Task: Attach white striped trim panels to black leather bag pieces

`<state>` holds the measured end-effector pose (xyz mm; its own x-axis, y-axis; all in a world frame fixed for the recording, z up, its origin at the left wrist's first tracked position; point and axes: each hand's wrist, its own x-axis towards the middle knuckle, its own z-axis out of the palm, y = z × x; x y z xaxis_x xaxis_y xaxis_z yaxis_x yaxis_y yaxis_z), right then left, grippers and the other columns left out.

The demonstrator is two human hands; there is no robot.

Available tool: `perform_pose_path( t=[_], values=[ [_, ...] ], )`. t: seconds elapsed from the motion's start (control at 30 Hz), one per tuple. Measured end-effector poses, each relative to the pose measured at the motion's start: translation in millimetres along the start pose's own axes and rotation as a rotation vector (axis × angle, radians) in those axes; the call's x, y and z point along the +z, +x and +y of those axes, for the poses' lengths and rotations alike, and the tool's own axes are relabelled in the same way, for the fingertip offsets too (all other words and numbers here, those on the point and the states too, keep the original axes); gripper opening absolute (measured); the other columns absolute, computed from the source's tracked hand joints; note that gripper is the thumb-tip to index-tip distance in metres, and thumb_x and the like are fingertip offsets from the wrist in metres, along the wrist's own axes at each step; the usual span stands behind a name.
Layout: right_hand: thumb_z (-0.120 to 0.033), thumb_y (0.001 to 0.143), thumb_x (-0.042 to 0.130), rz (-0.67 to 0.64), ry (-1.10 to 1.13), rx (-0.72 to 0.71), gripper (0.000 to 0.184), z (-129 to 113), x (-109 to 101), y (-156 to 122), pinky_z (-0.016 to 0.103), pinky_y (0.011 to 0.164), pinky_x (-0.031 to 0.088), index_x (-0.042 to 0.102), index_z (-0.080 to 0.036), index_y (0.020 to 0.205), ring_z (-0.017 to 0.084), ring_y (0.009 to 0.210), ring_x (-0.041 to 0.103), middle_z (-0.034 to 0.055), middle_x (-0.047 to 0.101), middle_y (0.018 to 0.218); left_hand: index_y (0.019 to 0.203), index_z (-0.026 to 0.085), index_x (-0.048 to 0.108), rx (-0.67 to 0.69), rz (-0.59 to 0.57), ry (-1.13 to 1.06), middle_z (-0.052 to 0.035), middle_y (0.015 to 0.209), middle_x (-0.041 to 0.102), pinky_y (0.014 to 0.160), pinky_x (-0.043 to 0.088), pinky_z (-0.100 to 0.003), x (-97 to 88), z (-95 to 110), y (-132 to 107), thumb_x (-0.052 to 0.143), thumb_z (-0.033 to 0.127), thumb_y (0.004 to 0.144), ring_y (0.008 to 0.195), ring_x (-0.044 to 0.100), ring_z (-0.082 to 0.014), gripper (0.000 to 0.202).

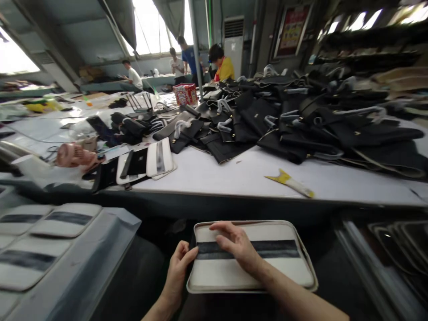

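A white rectangular panel (247,274) with rounded corners and a dark stripe along its middle lies before me, below the table edge. My left hand (177,269) is closed on its left edge, thumb on top; the fingers beneath are partly hidden. Over the panel's left half, my right hand (239,247) is bent with thumb and fingers apart, its fingertips at or just above the surface. I see nothing held in it. The right forearm crosses the panel's lower right part.
Similar striped panels (68,219) lie on a stand at left. On the white table (214,180) are stacked panels (160,158), a pink fan (72,154), a yellow-and-white tool (290,183) and heaped black bags (254,118). Several people are at the back. A blurred rack (377,263) stands right.
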<state>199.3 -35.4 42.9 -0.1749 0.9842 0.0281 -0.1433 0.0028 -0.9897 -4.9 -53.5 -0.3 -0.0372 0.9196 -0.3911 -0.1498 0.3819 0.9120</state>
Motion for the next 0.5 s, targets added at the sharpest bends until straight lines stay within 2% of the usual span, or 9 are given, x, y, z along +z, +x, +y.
perform_pose_path(
  t=[0.07,0.13,0.2,0.27,0.37,0.43,0.5],
  values=[
    [-0.048,0.088,0.057,0.107,0.175,0.049,0.034,1,-5,4,0.036,0.089,0.043,0.071,-0.018,0.094,0.023,0.097,0.060,0.0094,0.069,0.101,0.069,0.021,0.033,0.001,-0.001,0.022,0.0067,0.065,0.031,0.055,0.029,-0.019,1.0,2,1,0.076,0.045,0.070,0.060,0.030,-0.0096,0.049],
    [-0.053,0.092,0.045,0.189,0.236,0.048,0.042,-6,-5,4,0.034,0.079,0.047,0.069,-0.018,0.096,0.021,0.089,0.063,0.0100,0.069,0.102,0.069,0.021,0.035,-0.001,0.006,0.033,0.0069,0.065,0.032,0.054,0.030,-0.019,2.1,5,1,0.078,0.046,0.066,0.060,0.032,-0.0097,0.050],
    [-0.052,0.091,0.049,0.195,0.227,0.055,0.039,-21,-2,-4,0.031,0.069,0.048,0.068,-0.018,0.095,0.018,0.077,0.063,0.0090,0.070,0.094,0.071,0.021,0.039,-0.001,0.030,0.033,0.0073,0.064,0.034,0.054,0.031,-0.019,3.5,7,0,0.081,0.047,0.062,0.059,0.034,-0.0096,0.050],
    [-0.042,0.090,0.058,0.140,0.020,0.016,0.027,-39,-1,-19,0.030,0.068,0.048,0.069,-0.017,0.094,0.017,0.074,0.062,0.0063,0.069,0.086,0.075,0.021,0.043,0.002,0.031,0.035,0.0073,0.065,0.038,0.055,0.033,-0.019,5.3,7,0,0.081,0.048,0.060,0.059,0.039,-0.0100,0.049],
    [-0.024,0.091,0.057,0.128,-0.559,-0.148,0.015,-51,-12,-47,0.035,0.085,0.046,0.067,-0.020,0.101,0.021,0.093,0.060,0.0057,0.067,0.096,0.085,0.023,0.048,0.002,0.010,0.021,0.0056,0.073,0.051,0.060,0.038,-0.021,6.4,1,3,0.080,0.050,0.061,0.067,0.051,-0.0141,0.049],
    [-0.016,0.090,0.055,0.202,-0.854,-0.184,0.016,-43,-27,-62,0.040,0.091,0.044,0.064,-0.020,0.103,0.024,0.101,0.056,0.0062,0.065,0.104,0.089,0.024,0.048,0.012,0.011,0.035,0.0048,0.076,0.055,0.062,0.041,-0.023,2.9,-4,5,0.079,0.055,0.061,0.072,0.055,-0.0169,0.052],
    [-0.011,0.089,0.053,0.259,-0.992,-0.142,0.018,-29,-43,-70,0.041,0.092,0.043,0.062,-0.021,0.101,0.024,0.104,0.054,0.0054,0.064,0.110,0.091,0.025,0.049,0.076,0.006,0.146,0.0049,0.073,0.054,0.061,0.041,-0.025,-5.9,-6,10,0.077,0.059,0.063,0.069,0.054,-0.0172,0.052]
  ],
)
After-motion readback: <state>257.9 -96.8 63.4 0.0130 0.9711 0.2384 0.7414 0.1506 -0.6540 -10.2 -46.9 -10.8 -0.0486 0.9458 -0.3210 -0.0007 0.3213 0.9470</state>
